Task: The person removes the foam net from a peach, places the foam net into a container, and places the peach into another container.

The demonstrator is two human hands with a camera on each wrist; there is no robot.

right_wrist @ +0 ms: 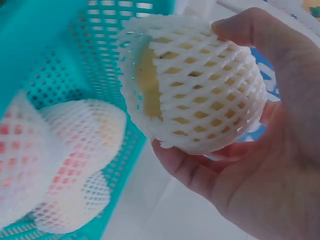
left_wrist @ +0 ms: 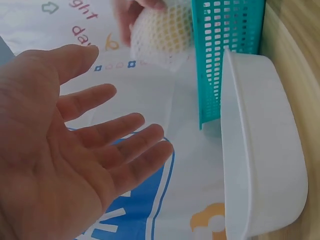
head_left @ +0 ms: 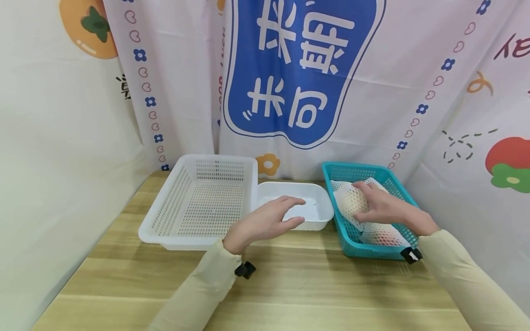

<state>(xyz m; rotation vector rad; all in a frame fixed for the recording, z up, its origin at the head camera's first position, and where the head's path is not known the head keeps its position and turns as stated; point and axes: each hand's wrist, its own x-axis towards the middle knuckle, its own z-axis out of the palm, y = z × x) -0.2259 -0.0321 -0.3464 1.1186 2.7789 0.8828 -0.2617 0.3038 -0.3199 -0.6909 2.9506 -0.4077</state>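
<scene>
A pale yellow fruit [right_wrist: 200, 90] in a white foam net is in your right hand [head_left: 378, 204]. You grip it with the thumb on one side and the fingers curled around the other, and yellow skin shows through an opening in the net. You hold it above the left part of a teal basket [head_left: 372, 252], which stands near the back right corner of the table [head_left: 281, 285]; the left wrist view shows the fruit higher than the basket's rim.

Inside the basket, below your right hand, lie more netted fruits [head_left: 383, 235], some showing red or pink through the mesh; they overlap, so their exact number is hard to tell.

Your left hand [head_left: 269, 218] holds nothing. Its fingers are extended and spread, the thumb well apart from them, and it hovers over the front left part of a low white tray [head_left: 313, 225] without touching it. The tray sits along the table's back edge, just left of the teal basket.

Left of the tray, by the table's back left corner, stands a larger white perforated basket [head_left: 211, 207].

You wear pale yellow sleeves [head_left: 468, 276], with a small black fitting [head_left: 245, 270] at each wrist. Behind the table hangs a white printed cloth [head_left: 182, 82] with a blue panel bearing white characters.
</scene>
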